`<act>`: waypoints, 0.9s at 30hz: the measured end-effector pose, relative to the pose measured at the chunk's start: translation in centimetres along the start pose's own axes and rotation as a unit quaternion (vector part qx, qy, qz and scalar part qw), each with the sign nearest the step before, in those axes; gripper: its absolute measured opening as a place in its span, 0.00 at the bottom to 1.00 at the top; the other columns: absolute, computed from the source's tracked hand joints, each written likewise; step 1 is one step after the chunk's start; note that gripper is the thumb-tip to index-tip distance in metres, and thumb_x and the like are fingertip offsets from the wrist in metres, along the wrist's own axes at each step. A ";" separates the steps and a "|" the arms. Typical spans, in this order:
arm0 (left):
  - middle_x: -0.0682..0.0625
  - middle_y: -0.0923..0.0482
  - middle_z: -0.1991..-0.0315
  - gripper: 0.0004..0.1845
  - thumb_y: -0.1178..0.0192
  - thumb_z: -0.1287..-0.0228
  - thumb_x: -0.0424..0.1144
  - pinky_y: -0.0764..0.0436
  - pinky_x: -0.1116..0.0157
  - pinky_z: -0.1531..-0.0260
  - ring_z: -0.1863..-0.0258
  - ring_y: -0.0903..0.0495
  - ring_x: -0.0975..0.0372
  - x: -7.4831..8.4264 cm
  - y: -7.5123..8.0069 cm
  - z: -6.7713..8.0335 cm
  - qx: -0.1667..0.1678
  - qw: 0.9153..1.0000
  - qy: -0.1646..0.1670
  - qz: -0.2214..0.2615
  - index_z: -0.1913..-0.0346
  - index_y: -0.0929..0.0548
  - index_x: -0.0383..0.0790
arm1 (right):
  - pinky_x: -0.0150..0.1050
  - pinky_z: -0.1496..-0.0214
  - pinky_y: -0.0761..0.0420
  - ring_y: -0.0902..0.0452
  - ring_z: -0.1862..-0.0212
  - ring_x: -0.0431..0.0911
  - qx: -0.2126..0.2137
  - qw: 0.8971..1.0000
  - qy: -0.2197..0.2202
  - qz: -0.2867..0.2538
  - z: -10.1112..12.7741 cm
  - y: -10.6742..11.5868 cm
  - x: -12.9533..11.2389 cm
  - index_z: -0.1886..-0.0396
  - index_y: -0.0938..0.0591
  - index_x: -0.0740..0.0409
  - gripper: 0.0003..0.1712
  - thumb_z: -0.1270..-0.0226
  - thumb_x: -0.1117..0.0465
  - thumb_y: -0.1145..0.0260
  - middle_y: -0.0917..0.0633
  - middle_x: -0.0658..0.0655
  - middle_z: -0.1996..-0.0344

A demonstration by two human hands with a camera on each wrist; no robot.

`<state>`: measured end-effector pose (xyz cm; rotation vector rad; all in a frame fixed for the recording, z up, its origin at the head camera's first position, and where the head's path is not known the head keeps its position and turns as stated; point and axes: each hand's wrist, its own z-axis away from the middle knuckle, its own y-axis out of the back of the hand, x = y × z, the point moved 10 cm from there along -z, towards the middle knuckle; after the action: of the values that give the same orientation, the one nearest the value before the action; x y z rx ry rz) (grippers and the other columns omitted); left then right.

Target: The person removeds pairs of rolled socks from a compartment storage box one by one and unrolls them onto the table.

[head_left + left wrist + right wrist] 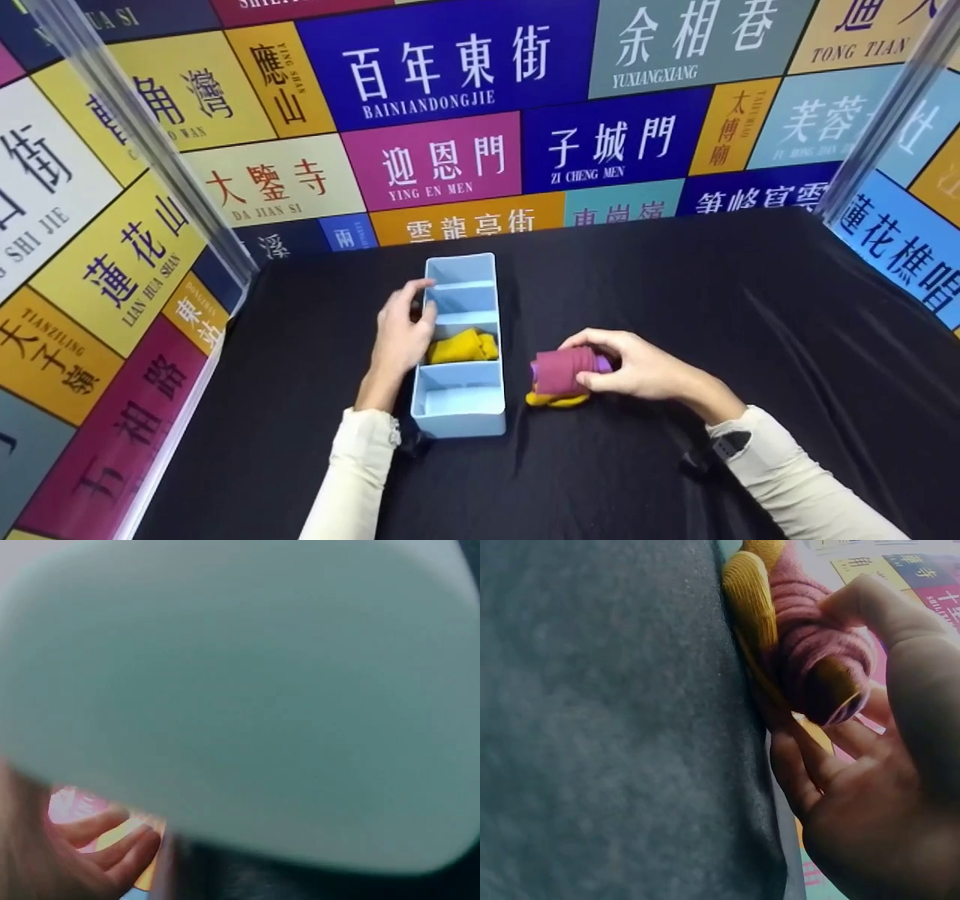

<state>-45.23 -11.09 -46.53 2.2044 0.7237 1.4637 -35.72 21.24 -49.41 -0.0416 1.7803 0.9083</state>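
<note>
A light blue divided box (459, 345) lies on the black cloth, and a yellow rolled sock (461, 346) fills one of its middle compartments. My left hand (401, 330) rests against the box's left wall, its fingers relaxed; the box's pale wall (247, 690) fills the left wrist view, blurred. To the right of the box, my right hand (634, 366) grips a rolled maroon sock with yellow and purple trim (561, 373) down on the cloth. From the right wrist camera the roll (802, 652) shows between thumb and fingers (802, 772).
The black cloth (675, 285) covers the table. Walls of coloured sign panels (450, 112) enclose it at the back and both sides, with clear corner posts (150, 142). The box's other compartments hold nothing.
</note>
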 end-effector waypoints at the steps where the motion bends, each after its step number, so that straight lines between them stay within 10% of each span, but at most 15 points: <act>1: 0.47 0.16 0.35 0.20 0.38 0.24 0.41 0.24 0.50 0.30 0.35 0.19 0.50 0.6 0.4 0.0 0.007 1.000 -0.018 -0.012 0.33 0.15 0.51 | 0.39 0.48 0.16 0.15 0.51 0.49 0.001 1.000 -0.001 0.003 0.0 0.0 0.1 0.35 0.17 0.42 0.21 0.25 0.56 0.27 0.12 0.52 0.47; 7: 0.48 0.13 0.37 0.18 0.34 0.25 0.41 0.25 0.50 0.30 0.35 0.19 0.48 7.2 0.9 0.6 0.006 0.989 -0.141 -0.043 0.35 0.14 0.45 | 0.38 0.49 0.16 0.15 0.51 0.49 0.009 1.000 -0.001 0.005 0.0 0.2 0.3 0.33 0.17 0.43 0.23 0.26 0.56 0.26 0.12 0.52 0.46; 16: 0.51 0.10 0.48 0.12 0.35 0.24 0.38 0.18 0.58 0.36 0.44 0.14 0.56 15.8 -4.3 5.4 -0.131 0.951 -0.276 -0.043 0.43 0.11 0.43 | 0.36 0.54 0.17 0.16 0.55 0.45 0.055 0.998 0.023 0.035 -0.2 1.0 0.0 0.36 0.16 0.43 0.22 0.28 0.56 0.23 0.11 0.48 0.49; 22: 0.56 0.11 0.58 0.06 0.30 0.27 0.39 0.15 0.68 0.50 0.55 0.15 0.61 18.8 -8.6 9.4 -0.215 0.911 -0.337 -0.099 0.52 0.08 0.49 | 0.36 0.55 0.17 0.16 0.50 0.47 0.071 0.996 0.031 0.031 -0.1 1.4 -0.4 0.35 0.16 0.52 0.25 0.30 0.60 0.22 0.11 0.53 0.45; 27: 0.59 0.12 0.61 0.03 0.29 0.29 0.41 0.13 0.67 0.57 0.59 0.14 0.62 19.5 -10.0 11.0 -0.189 0.901 -0.350 -0.175 0.57 0.08 0.54 | 0.35 0.51 0.14 0.11 0.49 0.52 0.078 0.997 0.009 -0.008 -0.2 1.6 -0.1 0.35 0.21 0.55 0.29 0.32 0.61 0.21 0.16 0.62 0.39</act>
<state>-30.78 8.34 -42.41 1.9518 0.4883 0.5058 -36.48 22.20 -48.40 0.0365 1.8594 0.7569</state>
